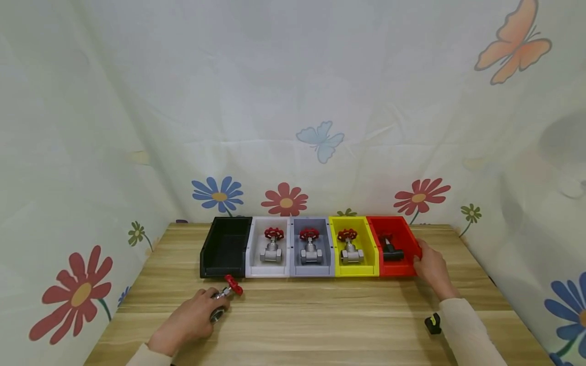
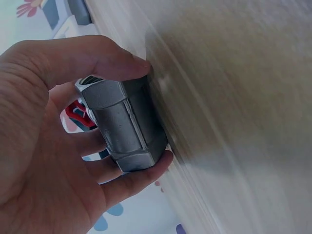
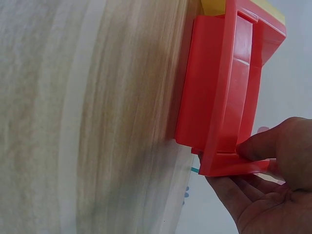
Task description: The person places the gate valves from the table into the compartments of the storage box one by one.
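Observation:
My left hand (image 1: 194, 315) grips a metal gate valve (image 2: 124, 124) by its hexagonal ends, thumb on one end and fingers on the other. The valve lies low at the table, in front of the black bin (image 1: 225, 273), its red handwheel (image 1: 234, 285) pointing away toward the bins. At the far right of the row, my right hand (image 1: 432, 267) pinches the side wall of the red bin (image 3: 207, 83), thumb inside and fingers outside. Inside that bin sits a dark T-shaped piece with a red wheel (image 1: 391, 251).
White (image 1: 267, 272), grey (image 1: 313, 272) and yellow (image 1: 357, 271) bins stand joined between the black and red ones, each holding a red-wheeled valve. A small black object with a yellow-green part (image 1: 433, 323) lies beside the right sleeve. Flower-print curtain (image 1: 293, 168) surrounds the wooden table (image 1: 320, 325).

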Demonstrator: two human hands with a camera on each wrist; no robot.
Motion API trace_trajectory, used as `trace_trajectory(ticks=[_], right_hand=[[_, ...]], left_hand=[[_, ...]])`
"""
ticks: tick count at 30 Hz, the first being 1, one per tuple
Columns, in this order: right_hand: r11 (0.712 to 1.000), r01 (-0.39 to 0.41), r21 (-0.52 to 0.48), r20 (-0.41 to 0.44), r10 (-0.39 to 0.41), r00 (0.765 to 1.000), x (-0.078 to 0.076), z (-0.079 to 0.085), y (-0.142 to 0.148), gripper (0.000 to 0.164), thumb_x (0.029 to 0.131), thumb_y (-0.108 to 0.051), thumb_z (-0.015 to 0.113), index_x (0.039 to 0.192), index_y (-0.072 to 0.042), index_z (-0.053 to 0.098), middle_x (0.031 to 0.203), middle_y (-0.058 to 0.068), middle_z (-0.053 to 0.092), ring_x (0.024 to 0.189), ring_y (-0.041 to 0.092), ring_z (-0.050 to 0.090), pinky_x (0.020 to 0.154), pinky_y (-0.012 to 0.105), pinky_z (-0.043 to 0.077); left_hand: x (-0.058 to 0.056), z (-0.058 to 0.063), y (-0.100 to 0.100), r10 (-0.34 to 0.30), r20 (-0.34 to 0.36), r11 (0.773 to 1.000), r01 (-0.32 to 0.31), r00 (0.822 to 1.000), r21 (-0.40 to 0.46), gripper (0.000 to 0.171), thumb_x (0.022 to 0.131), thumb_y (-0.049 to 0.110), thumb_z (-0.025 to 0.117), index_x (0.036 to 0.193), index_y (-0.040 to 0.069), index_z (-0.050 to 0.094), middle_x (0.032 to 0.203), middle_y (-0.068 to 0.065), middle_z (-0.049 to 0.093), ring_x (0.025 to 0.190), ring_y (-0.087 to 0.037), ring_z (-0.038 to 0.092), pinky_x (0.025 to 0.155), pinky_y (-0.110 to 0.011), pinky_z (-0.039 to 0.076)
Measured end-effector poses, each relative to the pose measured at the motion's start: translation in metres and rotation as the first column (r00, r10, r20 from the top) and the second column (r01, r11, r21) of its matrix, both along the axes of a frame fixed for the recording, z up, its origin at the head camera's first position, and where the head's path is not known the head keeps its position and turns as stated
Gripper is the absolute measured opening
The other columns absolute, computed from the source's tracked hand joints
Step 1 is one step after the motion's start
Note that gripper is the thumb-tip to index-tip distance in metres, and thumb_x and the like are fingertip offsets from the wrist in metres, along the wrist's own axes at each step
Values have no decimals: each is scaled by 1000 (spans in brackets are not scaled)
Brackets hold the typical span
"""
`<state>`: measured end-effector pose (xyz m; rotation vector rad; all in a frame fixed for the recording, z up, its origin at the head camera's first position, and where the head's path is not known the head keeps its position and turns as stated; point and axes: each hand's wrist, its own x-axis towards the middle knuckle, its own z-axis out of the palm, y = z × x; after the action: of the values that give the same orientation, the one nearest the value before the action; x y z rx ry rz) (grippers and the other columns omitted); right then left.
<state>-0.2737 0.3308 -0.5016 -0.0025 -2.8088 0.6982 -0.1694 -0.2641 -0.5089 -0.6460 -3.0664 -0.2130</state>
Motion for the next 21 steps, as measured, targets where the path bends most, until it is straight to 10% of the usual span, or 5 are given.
trace_trajectory(ticks=[21], right_hand=[[1000, 12, -2, 14, -12, 1000, 0, 0, 1, 52, 87, -2, 51, 137, 11, 41, 112, 40, 60, 90, 50, 62, 78, 61, 51]], left_hand=[[-2, 2, -7, -33, 48, 998, 31, 998, 46, 46, 58, 0, 71, 94, 27, 71, 109, -3, 58, 92, -19, 53, 76, -39, 50]])
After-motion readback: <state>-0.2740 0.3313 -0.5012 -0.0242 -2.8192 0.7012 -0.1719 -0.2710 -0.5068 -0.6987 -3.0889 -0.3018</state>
